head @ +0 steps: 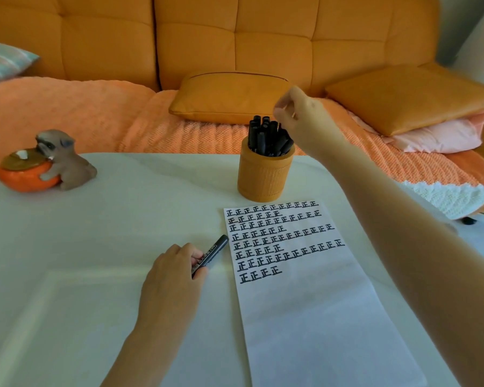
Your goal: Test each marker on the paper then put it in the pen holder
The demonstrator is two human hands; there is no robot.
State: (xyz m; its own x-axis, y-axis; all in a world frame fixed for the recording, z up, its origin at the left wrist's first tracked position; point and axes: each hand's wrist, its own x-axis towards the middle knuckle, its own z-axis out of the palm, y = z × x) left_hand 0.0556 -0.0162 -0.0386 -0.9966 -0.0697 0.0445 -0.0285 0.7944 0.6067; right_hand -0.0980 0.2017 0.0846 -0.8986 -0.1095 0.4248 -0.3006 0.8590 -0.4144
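Black marker (215, 250), capped end pointing up and to the right, lying at a slant on the white table (95, 247) just beside the left edge of the paper (305, 308). Left hand (173, 272) grips the lower half of the marker's barrel, the fingers curled over it and the thumb beneath; hand and marker rest low on the table surface.

The paper lies lengthwise away from the viewer. Its upper half carries rows of one repeated black character, the last row being short; the lower half is unmarked.

Pen holder (264, 177), an orange cylinder, stands upright on the table just beyond the far edge of the paper. It contains a cluster of black markers (267, 136) standing on end, some leaning to the right.

Right hand (296, 107) hangs just above and to the right of that cluster, fingers bunched and pointing down. The fingertips are blurred, and whether they pinch anything cannot be told.

At the far left of the table, a grey dog figurine (65, 160) leans against an orange bowl (23, 180). Behind the table, an orange sofa (109, 37) with a knitted orange throw (81, 115) over the seat, two orange cushions (229, 96) (408, 99) and a pink pillow (436, 138) under the right-hand cushion.
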